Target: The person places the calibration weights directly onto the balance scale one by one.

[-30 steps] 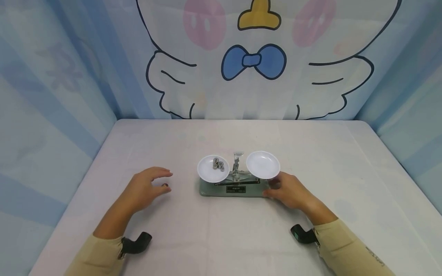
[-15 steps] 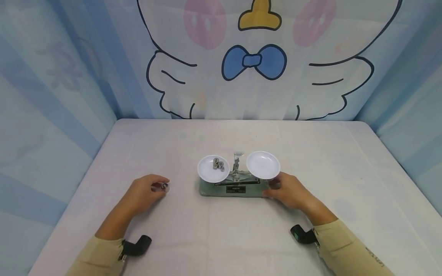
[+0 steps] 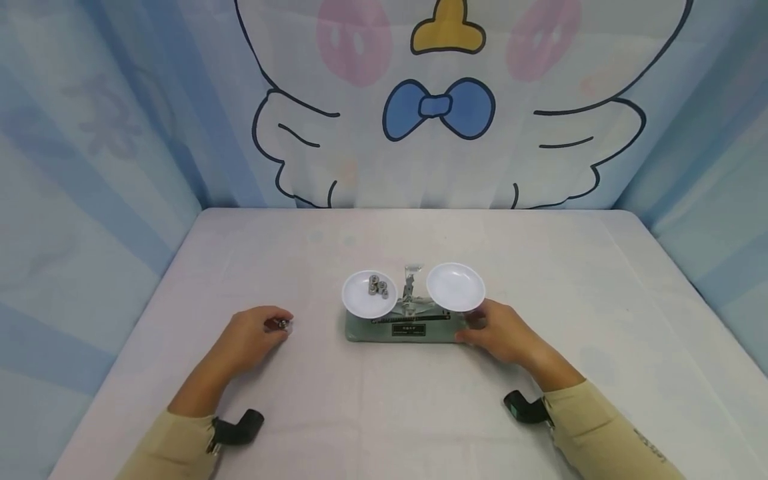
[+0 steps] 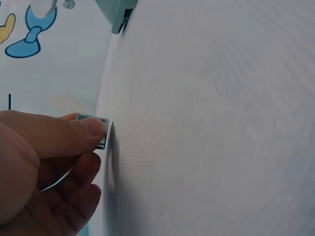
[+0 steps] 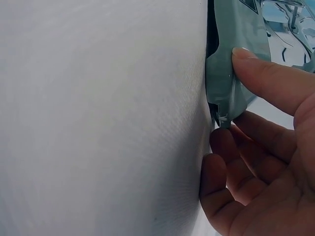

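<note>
My left hand (image 3: 255, 339) is left of the scale, low over the table. It pinches a small shiny metal piece (image 4: 103, 140) between thumb and index finger; the fingertips hide much of it, and I cannot tell its kind. My right hand (image 3: 498, 331) grips the right end of a green balance scale (image 3: 372, 331), with the thumb on the front face and the other fingers behind and below in the right wrist view. Several small silvery metal pieces (image 3: 378, 287) lie together in the left white pan (image 3: 354, 301). The right white pan (image 3: 456, 287) holds nothing and sits higher.
A pale cloth covers the table (image 3: 384, 407). Behind its far edge hangs a curtain (image 3: 444, 167) with a cartoon print and a blue bow. Blue-striped drapes (image 3: 78, 220) close off the sides. Black wrist cameras (image 3: 240, 427) sit at the sleeve cuffs.
My left thumb and fingers, spread apart a second ago, have come together on the small metal piece. The right hand and the scale keep their places.
</note>
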Action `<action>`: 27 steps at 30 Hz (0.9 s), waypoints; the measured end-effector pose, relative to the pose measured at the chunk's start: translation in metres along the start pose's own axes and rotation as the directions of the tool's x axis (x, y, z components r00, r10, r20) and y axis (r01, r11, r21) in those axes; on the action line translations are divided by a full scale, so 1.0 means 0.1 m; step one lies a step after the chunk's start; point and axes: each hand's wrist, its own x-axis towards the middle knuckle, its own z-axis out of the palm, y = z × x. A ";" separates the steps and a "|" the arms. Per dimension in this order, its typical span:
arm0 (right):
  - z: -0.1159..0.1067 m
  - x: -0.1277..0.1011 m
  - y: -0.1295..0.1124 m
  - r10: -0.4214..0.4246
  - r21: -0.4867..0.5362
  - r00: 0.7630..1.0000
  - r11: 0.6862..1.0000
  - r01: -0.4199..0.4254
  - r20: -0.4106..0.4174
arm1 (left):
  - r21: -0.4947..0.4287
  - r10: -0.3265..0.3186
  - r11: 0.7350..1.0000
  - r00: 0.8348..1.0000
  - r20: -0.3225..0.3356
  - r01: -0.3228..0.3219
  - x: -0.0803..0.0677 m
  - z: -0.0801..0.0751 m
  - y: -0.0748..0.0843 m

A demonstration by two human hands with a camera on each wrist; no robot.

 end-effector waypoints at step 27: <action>0.00 0.01 0.00 0.008 -0.011 1.000 1.000 -0.008 0.005 | 0.018 0.198 0.980 0.980 -0.007 -0.197 0.07 -0.40 0.85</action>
